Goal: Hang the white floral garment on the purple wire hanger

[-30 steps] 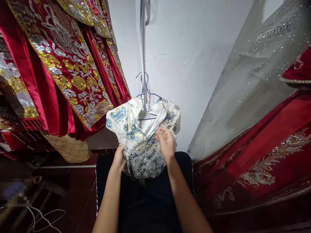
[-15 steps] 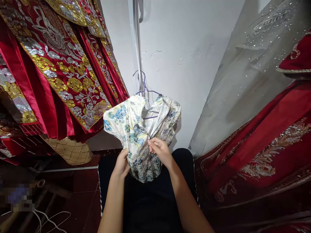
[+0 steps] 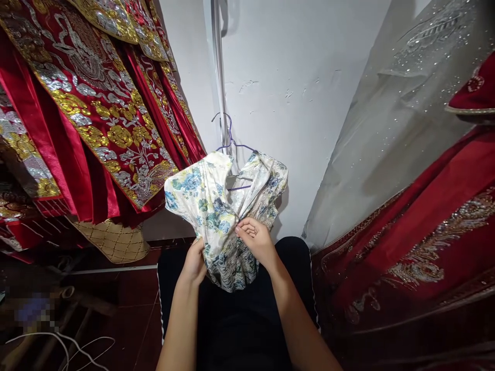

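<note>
Floral dress (image 3: 211,206) hangs on purple hanger (image 3: 232,147) against white wall (image 3: 301,103), above your lap. Your right hand (image 3: 253,238) pinches dress front, fingers closed. Your left hand (image 3: 194,263) grips left edge. Red embroidered robes (image 3: 88,103) hang left.

Dress (image 3: 209,201) on hanger (image 3: 232,147), hooked at pole (image 3: 217,77) before wall (image 3: 294,103). Our left hand (image 3: 194,264) at its left edge, right hand (image 3: 255,238) on its front. Robes (image 3: 88,113) to our left; gowns (image 3: 410,180) to our right.

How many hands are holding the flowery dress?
2. The left hand grips the dress at its lower left edge; the right hand pinches the front near the middle. No others show.
</note>
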`<state>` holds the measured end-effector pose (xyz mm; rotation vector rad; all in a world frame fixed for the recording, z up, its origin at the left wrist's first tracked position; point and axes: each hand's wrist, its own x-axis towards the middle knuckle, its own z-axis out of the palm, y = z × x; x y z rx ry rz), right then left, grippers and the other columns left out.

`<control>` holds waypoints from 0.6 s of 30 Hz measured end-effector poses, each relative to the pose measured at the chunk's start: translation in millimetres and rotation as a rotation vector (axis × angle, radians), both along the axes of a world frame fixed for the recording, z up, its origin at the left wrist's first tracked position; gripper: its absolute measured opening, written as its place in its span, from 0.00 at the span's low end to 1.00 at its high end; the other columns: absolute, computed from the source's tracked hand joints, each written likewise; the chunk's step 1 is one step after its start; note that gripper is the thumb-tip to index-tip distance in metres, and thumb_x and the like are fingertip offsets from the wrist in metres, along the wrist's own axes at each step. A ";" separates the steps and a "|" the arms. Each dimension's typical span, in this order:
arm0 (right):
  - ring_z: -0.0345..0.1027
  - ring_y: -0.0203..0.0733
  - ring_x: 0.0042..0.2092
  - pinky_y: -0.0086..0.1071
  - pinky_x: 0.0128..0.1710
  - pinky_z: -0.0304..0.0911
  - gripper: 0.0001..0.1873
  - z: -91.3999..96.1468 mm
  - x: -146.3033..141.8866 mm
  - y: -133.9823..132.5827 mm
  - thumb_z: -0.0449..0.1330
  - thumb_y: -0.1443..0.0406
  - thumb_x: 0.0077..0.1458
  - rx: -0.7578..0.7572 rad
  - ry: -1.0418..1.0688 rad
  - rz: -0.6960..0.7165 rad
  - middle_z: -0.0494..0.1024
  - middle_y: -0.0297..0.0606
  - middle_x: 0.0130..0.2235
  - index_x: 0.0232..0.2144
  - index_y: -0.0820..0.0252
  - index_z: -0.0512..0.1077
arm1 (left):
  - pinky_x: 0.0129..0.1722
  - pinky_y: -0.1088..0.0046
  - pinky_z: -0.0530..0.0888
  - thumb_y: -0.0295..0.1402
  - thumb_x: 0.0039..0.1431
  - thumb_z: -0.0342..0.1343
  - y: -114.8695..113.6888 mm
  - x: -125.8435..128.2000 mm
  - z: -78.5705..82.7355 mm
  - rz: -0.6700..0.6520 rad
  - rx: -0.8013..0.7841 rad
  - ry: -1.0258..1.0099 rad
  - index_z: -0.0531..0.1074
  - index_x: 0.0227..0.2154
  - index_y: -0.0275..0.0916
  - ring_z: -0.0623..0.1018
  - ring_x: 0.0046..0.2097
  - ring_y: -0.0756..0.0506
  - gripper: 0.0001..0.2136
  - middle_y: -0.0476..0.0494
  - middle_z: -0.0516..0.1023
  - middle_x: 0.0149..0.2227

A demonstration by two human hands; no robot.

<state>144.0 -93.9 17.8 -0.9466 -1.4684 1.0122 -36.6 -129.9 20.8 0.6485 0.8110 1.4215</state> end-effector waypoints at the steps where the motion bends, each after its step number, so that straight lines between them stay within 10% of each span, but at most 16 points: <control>1: 0.69 0.41 0.32 0.32 0.31 0.63 0.12 -1.1 -0.6 0.8 0.62 0.56 0.57 -0.005 0.009 -0.003 0.74 0.37 0.29 0.34 0.58 0.70 | 0.50 0.62 0.73 0.34 0.45 0.65 0.0 -0.3 -0.3 0.001 0.004 0.005 0.79 0.43 0.36 0.79 0.48 0.35 0.20 0.39 0.83 0.40; 12: 0.68 0.41 0.30 0.32 0.29 0.60 0.10 5.8 6.0 -9.1 0.60 0.56 0.59 0.075 0.031 -0.116 0.72 0.35 0.26 0.34 0.57 0.71 | 0.28 0.74 0.67 0.28 0.36 0.60 4.7 -22.7 -1.2 0.197 -0.089 0.046 0.67 0.20 0.37 0.69 0.23 0.52 0.07 0.54 0.69 0.19; 18: 0.65 0.39 0.29 0.33 0.31 0.59 0.09 5.6 -1.1 -11.4 0.56 0.57 0.63 0.134 0.055 -0.087 0.70 0.33 0.26 0.37 0.56 0.70 | 0.39 0.74 0.70 0.30 0.42 0.62 8.5 -37.8 -5.6 0.391 0.018 0.159 0.71 0.29 0.39 0.75 0.39 0.47 0.09 0.50 0.76 0.34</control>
